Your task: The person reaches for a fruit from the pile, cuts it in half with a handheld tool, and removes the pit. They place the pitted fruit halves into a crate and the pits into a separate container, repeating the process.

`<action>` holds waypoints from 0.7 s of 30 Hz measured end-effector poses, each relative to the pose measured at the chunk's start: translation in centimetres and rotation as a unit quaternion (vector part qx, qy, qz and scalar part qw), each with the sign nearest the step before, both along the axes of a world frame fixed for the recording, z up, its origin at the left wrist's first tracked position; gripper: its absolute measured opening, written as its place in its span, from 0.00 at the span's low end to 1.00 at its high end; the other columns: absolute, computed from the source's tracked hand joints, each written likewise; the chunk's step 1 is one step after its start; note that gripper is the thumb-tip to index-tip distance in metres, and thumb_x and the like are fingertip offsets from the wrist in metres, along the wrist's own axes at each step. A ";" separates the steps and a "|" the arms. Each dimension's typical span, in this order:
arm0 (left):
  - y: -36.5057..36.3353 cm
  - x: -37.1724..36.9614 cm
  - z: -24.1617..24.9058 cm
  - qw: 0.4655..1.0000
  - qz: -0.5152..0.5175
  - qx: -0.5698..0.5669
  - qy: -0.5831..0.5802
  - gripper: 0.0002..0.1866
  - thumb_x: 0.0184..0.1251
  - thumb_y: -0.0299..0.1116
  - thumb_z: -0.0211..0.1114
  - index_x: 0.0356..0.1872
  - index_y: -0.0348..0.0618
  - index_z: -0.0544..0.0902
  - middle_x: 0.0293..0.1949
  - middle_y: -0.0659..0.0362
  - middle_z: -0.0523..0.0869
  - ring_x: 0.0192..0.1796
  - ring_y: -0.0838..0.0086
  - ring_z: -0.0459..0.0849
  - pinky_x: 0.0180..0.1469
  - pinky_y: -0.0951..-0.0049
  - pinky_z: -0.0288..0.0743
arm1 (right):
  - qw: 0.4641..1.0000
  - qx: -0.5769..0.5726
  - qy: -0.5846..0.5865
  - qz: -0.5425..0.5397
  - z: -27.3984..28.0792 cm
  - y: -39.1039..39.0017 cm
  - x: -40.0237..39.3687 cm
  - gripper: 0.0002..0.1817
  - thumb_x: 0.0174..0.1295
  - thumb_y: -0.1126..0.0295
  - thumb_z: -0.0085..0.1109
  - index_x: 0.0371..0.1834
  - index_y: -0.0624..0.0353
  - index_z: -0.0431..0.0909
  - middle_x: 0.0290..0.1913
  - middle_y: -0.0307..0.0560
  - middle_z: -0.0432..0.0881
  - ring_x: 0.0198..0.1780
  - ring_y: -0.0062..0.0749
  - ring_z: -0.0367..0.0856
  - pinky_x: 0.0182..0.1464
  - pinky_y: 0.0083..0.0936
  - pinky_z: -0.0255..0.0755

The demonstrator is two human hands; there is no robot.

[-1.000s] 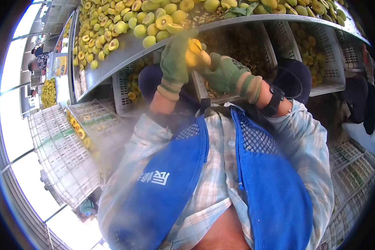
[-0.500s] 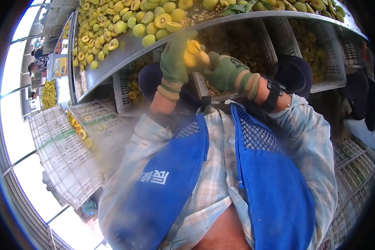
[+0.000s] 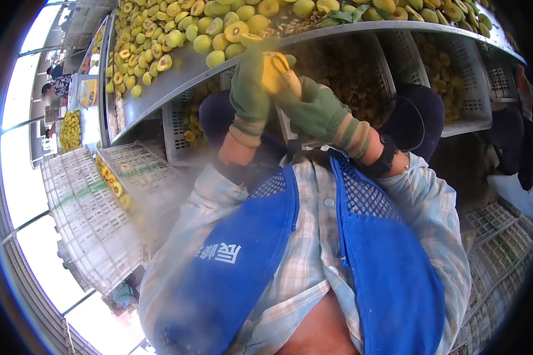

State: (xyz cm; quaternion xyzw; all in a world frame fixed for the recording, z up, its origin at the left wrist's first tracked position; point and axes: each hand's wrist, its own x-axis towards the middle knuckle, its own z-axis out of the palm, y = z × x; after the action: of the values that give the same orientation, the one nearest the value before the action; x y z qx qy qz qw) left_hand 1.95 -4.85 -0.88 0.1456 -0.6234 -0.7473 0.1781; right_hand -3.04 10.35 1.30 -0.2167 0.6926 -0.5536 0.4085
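Both hands wear green knitted gloves with tan-striped cuffs and meet just below the edge of the metal table. My left hand (image 3: 248, 94) is closed against a bright yellow object (image 3: 271, 76), whose exact kind I cannot make out. A thin dark loop shows on its upper face. From the other side, my right hand (image 3: 317, 109) presses in with curled fingers at a pale yellow, rounded end; what it grips is partly hidden. Close above the hands, halved yellow-green fruits (image 3: 236, 31) lie on the table, some with brown pits showing. Loose pits (image 3: 290, 26) are scattered beside them.
The metal table edge (image 3: 397, 25) curves across in front of me. Below it stand white crates with pits (image 3: 343, 65) and fruit (image 3: 438, 71). My knees are between the crates. Stacked white crates (image 3: 89, 207) stand at left. People (image 3: 59, 86) are farther back.
My right hand has shifted slightly left and down, closer to my left hand. The yellow object has turned, so the dark loop on it now shows.
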 end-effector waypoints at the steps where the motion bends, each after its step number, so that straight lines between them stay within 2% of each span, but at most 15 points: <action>1: 0.0 0.0 0.0 1.000 -0.001 -0.022 0.001 0.31 0.79 0.55 0.44 0.63 0.34 0.72 0.47 0.40 0.85 0.47 0.61 0.85 0.53 0.65 0.80 | 0.999 0.011 -0.035 0.018 1.2 0.2 -0.3 0.23 0.65 0.54 0.53 0.43 0.68 0.75 0.28 0.52 0.84 0.31 0.36 0.87 0.34 0.30 0.79; 3: 0.0 0.1 -0.1 0.998 -0.002 -0.066 0.003 0.31 0.79 0.55 0.44 0.63 0.34 0.72 0.47 0.40 0.85 0.46 0.61 0.85 0.53 0.66 0.80 | 0.992 0.031 -0.107 0.054 3.1 0.6 -0.8 0.20 0.66 0.56 0.52 0.42 0.68 0.75 0.26 0.47 0.83 0.30 0.30 0.87 0.31 0.27 0.78; 9: 0.2 0.3 0.1 0.997 -0.014 -0.079 -0.006 0.31 0.80 0.54 0.42 0.62 0.34 0.73 0.47 0.41 0.85 0.47 0.63 0.85 0.53 0.67 0.80 | 0.981 0.046 -0.147 0.118 3.4 1.4 -1.4 0.18 0.67 0.58 0.50 0.39 0.65 0.75 0.23 0.44 0.81 0.25 0.27 0.84 0.27 0.24 0.77; 12: 0.4 0.4 0.5 0.999 -0.030 0.002 0.019 0.21 0.79 0.38 0.46 0.59 0.33 0.77 0.49 0.52 0.86 0.45 0.67 0.87 0.50 0.70 0.81 | 0.980 0.063 -0.127 0.140 3.5 1.6 -1.5 0.18 0.68 0.57 0.49 0.37 0.64 0.76 0.22 0.43 0.81 0.25 0.28 0.84 0.28 0.26 0.78; 15: 0.0 0.3 0.1 0.999 -0.041 -0.018 0.006 0.21 0.79 0.40 0.47 0.58 0.33 0.78 0.48 0.52 0.86 0.45 0.67 0.87 0.50 0.70 0.81 | 0.980 0.092 -0.064 0.164 3.9 1.6 -1.8 0.20 0.68 0.54 0.48 0.36 0.63 0.77 0.23 0.42 0.82 0.27 0.29 0.86 0.28 0.28 0.78; 18: 0.1 0.4 0.2 0.999 -0.049 -0.019 -0.010 0.21 0.79 0.41 0.47 0.58 0.34 0.78 0.46 0.53 0.86 0.44 0.68 0.87 0.49 0.70 0.81 | 0.979 0.106 -0.048 0.164 2.9 1.6 -1.8 0.22 0.68 0.52 0.49 0.39 0.63 0.78 0.25 0.45 0.84 0.29 0.33 0.87 0.32 0.29 0.79; 19: -0.2 0.4 0.0 0.989 -0.058 -0.136 0.009 0.22 0.80 0.41 0.45 0.58 0.34 0.77 0.47 0.51 0.86 0.45 0.67 0.87 0.51 0.69 0.81 | 0.982 0.114 -0.002 0.148 2.4 1.4 -1.7 0.22 0.69 0.51 0.49 0.39 0.63 0.78 0.26 0.46 0.84 0.30 0.33 0.87 0.33 0.29 0.79; 21: -1.0 0.6 -0.7 0.928 -0.072 -0.363 0.044 0.24 0.81 0.43 0.42 0.60 0.33 0.75 0.49 0.49 0.84 0.48 0.64 0.87 0.53 0.68 0.82 | 0.981 0.130 0.089 0.117 1.2 1.0 -1.4 0.23 0.69 0.50 0.49 0.41 0.63 0.79 0.27 0.48 0.85 0.31 0.35 0.87 0.36 0.30 0.79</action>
State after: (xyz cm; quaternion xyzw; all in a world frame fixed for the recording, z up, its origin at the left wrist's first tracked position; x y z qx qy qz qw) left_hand 2.51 -5.80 -1.54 -0.0076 -0.8525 -0.4860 0.1922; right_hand -4.49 11.38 2.52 -0.2894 0.7620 -0.3857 0.4323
